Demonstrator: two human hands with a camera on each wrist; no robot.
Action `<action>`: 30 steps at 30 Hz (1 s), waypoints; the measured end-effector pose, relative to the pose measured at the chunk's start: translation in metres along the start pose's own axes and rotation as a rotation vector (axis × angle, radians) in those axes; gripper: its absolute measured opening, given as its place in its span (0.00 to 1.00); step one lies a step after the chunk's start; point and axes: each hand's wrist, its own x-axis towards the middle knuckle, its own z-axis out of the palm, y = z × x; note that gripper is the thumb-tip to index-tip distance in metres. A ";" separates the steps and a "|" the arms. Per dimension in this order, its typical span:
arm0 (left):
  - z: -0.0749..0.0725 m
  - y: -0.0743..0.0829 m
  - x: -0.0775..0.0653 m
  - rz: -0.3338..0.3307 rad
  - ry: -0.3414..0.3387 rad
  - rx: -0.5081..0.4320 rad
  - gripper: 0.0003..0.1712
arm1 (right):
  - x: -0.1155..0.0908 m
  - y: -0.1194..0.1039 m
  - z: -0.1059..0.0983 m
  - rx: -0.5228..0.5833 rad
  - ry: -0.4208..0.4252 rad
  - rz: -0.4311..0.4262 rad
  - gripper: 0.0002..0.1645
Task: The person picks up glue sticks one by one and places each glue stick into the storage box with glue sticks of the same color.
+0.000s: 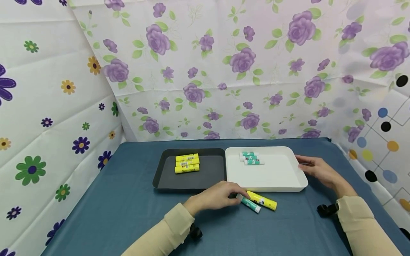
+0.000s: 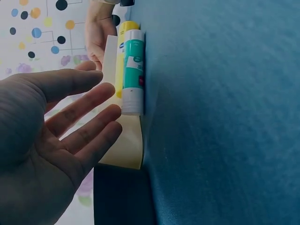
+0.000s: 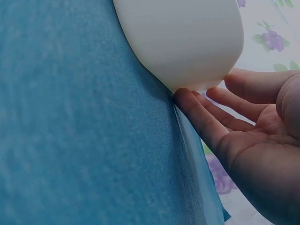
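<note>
On the cloth before the white tray (image 1: pixel 275 174) lie a green-and-white glue stick (image 1: pixel 251 204) and a yellow glue stick (image 1: pixel 262 200), side by side. My left hand (image 1: pixel 217 195) is right at the near end of the green one. In the left wrist view the fingers of that left hand (image 2: pixel 70 122) are spread and relaxed, with a gap to the thumb and nothing gripped. My right hand (image 1: pixel 320 172) rests against the right side of the white tray. Seen from the right wrist, its extended fingertips (image 3: pixel 185 97) touch the tray's edge (image 3: pixel 201 86).
Left of the white tray, and against it, stands a black tray (image 1: pixel 208 174) holding three yellow glue sticks (image 1: pixel 187 162). Three green glue sticks (image 1: pixel 251 158) lie in the white tray. A blue cloth (image 1: pixel 128 213) covers the table; flowered sheets (image 1: pixel 205 71) hang around it.
</note>
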 end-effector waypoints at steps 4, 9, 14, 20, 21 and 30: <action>0.001 0.000 -0.001 -0.009 -0.031 0.029 0.19 | 0.000 0.000 0.000 0.001 0.000 -0.008 0.43; 0.001 0.000 -0.003 -0.013 -0.041 0.034 0.19 | 0.000 0.000 -0.001 -0.003 0.000 -0.004 0.43; 0.000 0.002 -0.002 -0.005 -0.035 0.061 0.19 | 0.000 0.000 0.000 -0.005 0.000 0.003 0.43; 0.002 0.003 0.000 -0.002 -0.045 0.088 0.19 | 0.000 0.000 0.001 -0.007 -0.002 0.014 0.43; 0.003 0.003 0.000 -0.001 -0.049 0.098 0.19 | 0.000 0.000 0.001 -0.008 -0.003 0.012 0.43; 0.004 0.007 0.003 0.025 -0.053 0.160 0.18 | 0.000 -0.001 0.000 -0.010 -0.005 0.012 0.43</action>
